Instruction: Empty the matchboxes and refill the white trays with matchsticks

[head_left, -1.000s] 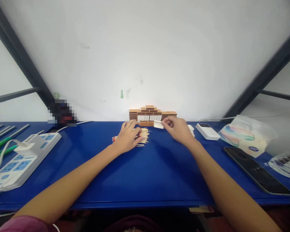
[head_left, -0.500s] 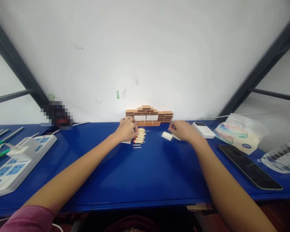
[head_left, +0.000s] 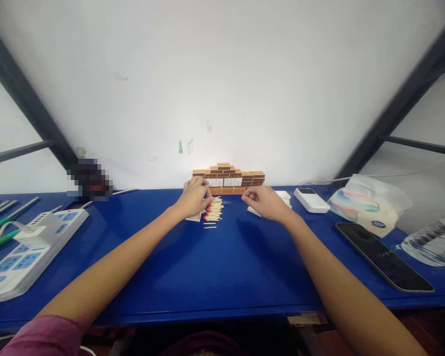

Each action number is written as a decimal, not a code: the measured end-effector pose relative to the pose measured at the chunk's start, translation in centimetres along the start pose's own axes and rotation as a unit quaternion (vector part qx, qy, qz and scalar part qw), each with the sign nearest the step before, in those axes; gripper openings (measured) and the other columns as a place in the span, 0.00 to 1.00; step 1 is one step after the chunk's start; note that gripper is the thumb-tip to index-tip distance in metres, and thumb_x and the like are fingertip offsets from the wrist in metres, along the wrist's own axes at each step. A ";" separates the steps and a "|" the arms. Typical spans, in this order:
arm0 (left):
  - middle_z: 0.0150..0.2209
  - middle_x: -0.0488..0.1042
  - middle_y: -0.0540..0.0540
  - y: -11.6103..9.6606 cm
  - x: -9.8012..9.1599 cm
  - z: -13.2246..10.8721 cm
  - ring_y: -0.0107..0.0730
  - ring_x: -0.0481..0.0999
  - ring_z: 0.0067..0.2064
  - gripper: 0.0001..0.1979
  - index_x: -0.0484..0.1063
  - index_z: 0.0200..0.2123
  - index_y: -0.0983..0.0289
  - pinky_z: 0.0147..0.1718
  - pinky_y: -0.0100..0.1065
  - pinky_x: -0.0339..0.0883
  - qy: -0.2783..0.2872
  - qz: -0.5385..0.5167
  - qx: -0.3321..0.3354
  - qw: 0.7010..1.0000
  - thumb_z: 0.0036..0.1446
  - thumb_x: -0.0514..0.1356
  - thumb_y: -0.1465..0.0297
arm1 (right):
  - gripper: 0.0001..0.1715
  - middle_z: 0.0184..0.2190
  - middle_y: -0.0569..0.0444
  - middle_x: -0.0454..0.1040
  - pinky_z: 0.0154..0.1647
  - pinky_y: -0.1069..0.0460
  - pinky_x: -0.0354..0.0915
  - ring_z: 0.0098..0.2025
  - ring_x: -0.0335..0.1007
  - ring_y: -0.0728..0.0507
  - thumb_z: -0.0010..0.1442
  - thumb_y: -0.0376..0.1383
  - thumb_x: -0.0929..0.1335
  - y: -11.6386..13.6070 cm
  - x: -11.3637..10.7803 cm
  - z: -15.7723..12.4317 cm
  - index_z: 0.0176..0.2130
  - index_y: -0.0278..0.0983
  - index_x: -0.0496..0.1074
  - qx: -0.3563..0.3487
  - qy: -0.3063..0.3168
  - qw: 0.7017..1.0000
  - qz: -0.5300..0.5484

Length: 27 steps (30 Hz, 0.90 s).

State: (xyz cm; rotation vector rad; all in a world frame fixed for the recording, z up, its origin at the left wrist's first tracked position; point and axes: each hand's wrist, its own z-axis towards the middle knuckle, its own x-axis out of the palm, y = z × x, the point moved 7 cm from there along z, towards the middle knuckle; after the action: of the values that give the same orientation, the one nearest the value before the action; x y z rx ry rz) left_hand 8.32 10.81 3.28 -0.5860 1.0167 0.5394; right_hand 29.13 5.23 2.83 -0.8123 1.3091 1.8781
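Here my left hand [head_left: 195, 199] curls at the matches [head_left: 214, 210] on the blue surface [head_left: 222, 272], its grip hidden, while my right hand [head_left: 264, 201], fingertips drawn together, sits near a white piece [head_left: 253, 211].

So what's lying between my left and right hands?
In the head view: the matchstick pile by the left hand, then blue tabletop with a faint smudge, up to the right hand.
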 end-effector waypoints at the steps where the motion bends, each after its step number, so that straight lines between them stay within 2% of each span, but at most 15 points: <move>1: 0.55 0.70 0.60 -0.4 -0.3 -0.3 0.50 0.63 0.63 0.06 0.77 0.34 0.62 0.60 0.54 0.58 -0.018 -0.019 0.003 1.000 0.63 0.64 0.66 | 0.13 0.28 0.52 0.78 0.28 0.52 0.60 0.27 0.69 0.46 0.64 0.42 0.69 0.7 0.8 0.0 0.34 0.36 0.77 -0.003 0.011 0.997 0.078; 3: 0.57 0.69 0.59 -1.5 -0.7 -0.9 0.47 0.62 0.64 0.07 0.76 0.36 0.61 0.62 0.53 0.58 -0.047 -0.064 0.015 0.997 0.66 0.62 0.64 | 0.20 0.28 0.51 0.77 0.23 0.53 0.60 0.25 0.67 0.48 0.63 0.49 0.70 2.3 2.6 -0.2 0.36 0.35 0.77 0.014 0.029 0.971 0.238; 5: 0.60 0.69 0.58 -2.5 -1.2 -1.6 0.45 0.62 0.65 0.08 0.75 0.37 0.60 0.63 0.52 0.57 -0.073 -0.097 0.023 0.992 0.67 0.61 0.63 | 0.26 0.28 0.52 0.76 0.18 0.54 0.57 0.22 0.64 0.49 0.59 0.56 0.71 3.5 3.8 -0.5 0.38 0.34 0.77 0.048 0.013 0.935 0.350; 9: 0.61 0.69 0.57 -3.8 -2.3 -2.7 0.45 0.61 0.67 0.06 0.75 0.39 0.59 0.65 0.52 0.55 -0.133 -0.101 0.022 0.986 0.68 0.61 0.64 | 0.30 0.29 0.53 0.75 0.18 0.55 0.56 0.24 0.63 0.50 0.52 0.58 0.76 4.9 4.8 -0.9 0.38 0.35 0.77 0.064 -0.030 0.879 0.471; 11: 0.60 0.70 0.57 -4.1 -2.8 -3.1 0.45 0.61 0.66 0.06 0.75 0.39 0.59 0.65 0.52 0.56 -0.142 -0.098 0.024 0.985 0.67 0.61 0.64 | 0.30 0.30 0.52 0.75 0.18 0.55 0.56 0.26 0.64 0.49 0.50 0.58 0.77 4.8 4.8 -0.9 0.37 0.35 0.77 0.059 -0.042 0.869 0.489; 12: 0.60 0.70 0.57 -4.1 -2.9 -3.3 0.46 0.62 0.66 0.06 0.76 0.40 0.59 0.64 0.52 0.56 -0.138 -0.095 0.026 0.985 0.67 0.61 0.64 | 0.29 0.31 0.52 0.75 0.19 0.54 0.57 0.26 0.65 0.49 0.51 0.58 0.77 4.7 4.7 -0.8 0.36 0.36 0.76 0.053 -0.049 0.873 0.482; 14: 0.60 0.70 0.57 -4.1 -3.1 -4.1 0.47 0.62 0.66 0.08 0.76 0.44 0.58 0.64 0.52 0.57 -0.124 -0.082 0.031 0.988 0.67 0.61 0.62 | 0.26 0.31 0.52 0.76 0.22 0.53 0.59 0.27 0.66 0.47 0.55 0.57 0.75 4.6 4.2 -0.7 0.35 0.36 0.75 0.018 -0.068 0.907 0.414; 16: 0.60 0.70 0.58 -3.7 -3.0 -5.3 0.49 0.62 0.66 0.13 0.74 0.50 0.57 0.64 0.54 0.56 -0.105 -0.059 0.032 0.992 0.66 0.62 0.59 | 0.20 0.30 0.52 0.76 0.29 0.52 0.61 0.29 0.67 0.47 0.59 0.51 0.75 5.1 3.6 -0.6 0.33 0.36 0.75 -0.043 -0.084 0.955 0.281; 18: 0.62 0.68 0.59 -3.2 -2.5 -6.5 0.54 0.60 0.68 0.22 0.70 0.55 0.56 0.64 0.57 0.54 -0.070 -0.031 0.046 0.996 0.61 0.67 0.56 | 0.13 0.30 0.53 0.76 0.34 0.51 0.60 0.31 0.67 0.47 0.61 0.43 0.75 5.9 3.7 -0.5 0.32 0.36 0.75 -0.099 -0.065 0.984 0.133; 20: 0.63 0.66 0.61 -2.9 -1.9 -7.4 0.56 0.57 0.69 0.30 0.67 0.58 0.57 0.66 0.59 0.50 -0.044 -0.006 0.070 0.997 0.56 0.70 0.55 | 0.11 0.31 0.54 0.76 0.34 0.52 0.58 0.32 0.68 0.46 0.62 0.38 0.76 6.6 4.7 -0.5 0.32 0.37 0.74 -0.131 -0.011 0.991 0.017; 22: 0.62 0.67 0.62 -2.6 -1.4 -7.8 0.56 0.57 0.69 0.31 0.65 0.57 0.58 0.67 0.60 0.48 -0.034 0.011 0.089 0.995 0.54 0.72 0.56 | 0.09 0.34 0.52 0.77 0.35 0.52 0.56 0.35 0.70 0.46 0.62 0.36 0.76 7.2 5.9 -0.5 0.32 0.36 0.75 -0.150 0.042 0.986 -0.061; 24: 0.59 0.69 0.62 -2.5 -1.2 -7.8 0.56 0.60 0.68 0.31 0.64 0.53 0.59 0.67 0.60 0.48 -0.039 0.016 0.095 0.995 0.53 0.73 0.57 | 0.09 0.35 0.51 0.78 0.34 0.52 0.56 0.37 0.72 0.44 0.62 0.36 0.76 7.8 6.9 -0.6 0.33 0.36 0.75 -0.163 0.082 0.977 -0.109; 27: 0.55 0.70 0.62 -2.6 -1.2 -7.4 0.56 0.63 0.65 0.31 0.63 0.49 0.59 0.66 0.60 0.50 -0.055 0.020 0.093 0.994 0.49 0.74 0.57 | 0.10 0.35 0.51 0.78 0.34 0.52 0.55 0.37 0.72 0.43 0.62 0.38 0.77 8.3 7.8 -0.8 0.33 0.36 0.75 -0.175 0.115 0.970 -0.125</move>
State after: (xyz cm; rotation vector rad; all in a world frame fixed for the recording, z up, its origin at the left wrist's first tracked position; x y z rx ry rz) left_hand 4.96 3.78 1.88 -0.3686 0.9638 0.5001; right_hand 18.04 3.89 0.56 -1.3459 0.9585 1.8744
